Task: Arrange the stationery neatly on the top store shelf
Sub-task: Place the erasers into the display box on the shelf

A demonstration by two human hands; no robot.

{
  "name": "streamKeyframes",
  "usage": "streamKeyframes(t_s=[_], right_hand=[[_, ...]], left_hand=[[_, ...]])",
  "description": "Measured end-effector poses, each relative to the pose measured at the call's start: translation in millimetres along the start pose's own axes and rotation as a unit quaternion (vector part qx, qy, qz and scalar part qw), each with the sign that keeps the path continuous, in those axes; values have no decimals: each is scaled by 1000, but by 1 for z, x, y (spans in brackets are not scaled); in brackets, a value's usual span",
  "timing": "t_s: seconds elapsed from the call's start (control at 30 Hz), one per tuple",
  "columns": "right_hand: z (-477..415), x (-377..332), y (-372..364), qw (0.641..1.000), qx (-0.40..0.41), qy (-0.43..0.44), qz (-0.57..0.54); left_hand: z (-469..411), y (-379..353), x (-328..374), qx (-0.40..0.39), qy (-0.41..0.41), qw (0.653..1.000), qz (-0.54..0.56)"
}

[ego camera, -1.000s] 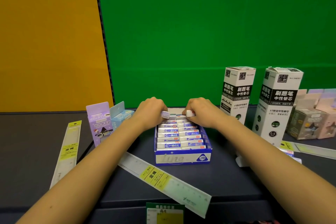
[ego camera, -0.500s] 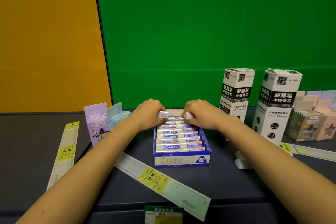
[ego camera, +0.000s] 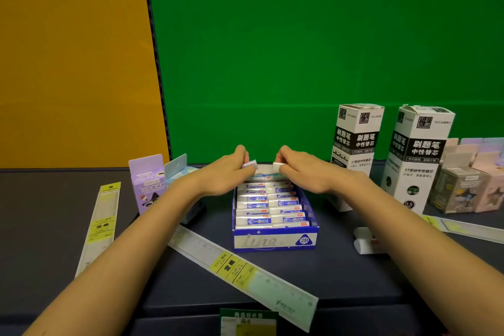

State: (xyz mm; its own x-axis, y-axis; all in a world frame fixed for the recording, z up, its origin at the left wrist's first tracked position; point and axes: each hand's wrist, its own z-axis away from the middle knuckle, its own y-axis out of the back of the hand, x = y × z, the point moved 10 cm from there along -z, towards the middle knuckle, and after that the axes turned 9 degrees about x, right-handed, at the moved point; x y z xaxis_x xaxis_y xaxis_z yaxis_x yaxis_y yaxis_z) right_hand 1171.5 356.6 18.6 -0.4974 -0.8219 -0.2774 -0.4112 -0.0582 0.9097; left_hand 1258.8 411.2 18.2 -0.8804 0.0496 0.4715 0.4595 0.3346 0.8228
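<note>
A blue and white display box [ego camera: 275,240] marked 2B sits mid-shelf, filled with two rows of wrapped erasers [ego camera: 268,203]. My left hand [ego camera: 226,172] pinches one small eraser [ego camera: 250,164] above the box's far end. Opposite it, my right hand [ego camera: 302,169] pinches another white eraser [ego camera: 277,166]. The two erasers are a little apart, just above the back row. Both forearms reach in from the bottom corners.
A long ruler [ego camera: 245,270] lies diagonally in front of the box, another ruler [ego camera: 99,226] at the left. A purple box [ego camera: 147,185] and pale blue box [ego camera: 178,172] stand left. Two tall refill boxes [ego camera: 354,142] [ego camera: 417,158] and small pink boxes [ego camera: 469,180] stand right. A loose eraser [ego camera: 364,244] lies near my right forearm.
Both hands have lifted slightly from the back of the box, each holding its eraser a bit higher. The view has shifted a little.
</note>
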Motion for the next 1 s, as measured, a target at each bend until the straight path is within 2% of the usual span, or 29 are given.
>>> streamKeyframes(t_s=[0.27,0.47,0.7,1.0], right_hand=[[7,3,4,997,36,38,59],[6,8,22,992,123,27,-12],[6,3,21,992,119,33,-34],[7,1,8,997,64,27,37]], left_hand=[[-4,1,2,31,-70,995,-70],[-7,6,4,95,-67,990,-83],[-5,2,2,72,-67,983,-153],[0,-1,13,54,-107,968,-218]])
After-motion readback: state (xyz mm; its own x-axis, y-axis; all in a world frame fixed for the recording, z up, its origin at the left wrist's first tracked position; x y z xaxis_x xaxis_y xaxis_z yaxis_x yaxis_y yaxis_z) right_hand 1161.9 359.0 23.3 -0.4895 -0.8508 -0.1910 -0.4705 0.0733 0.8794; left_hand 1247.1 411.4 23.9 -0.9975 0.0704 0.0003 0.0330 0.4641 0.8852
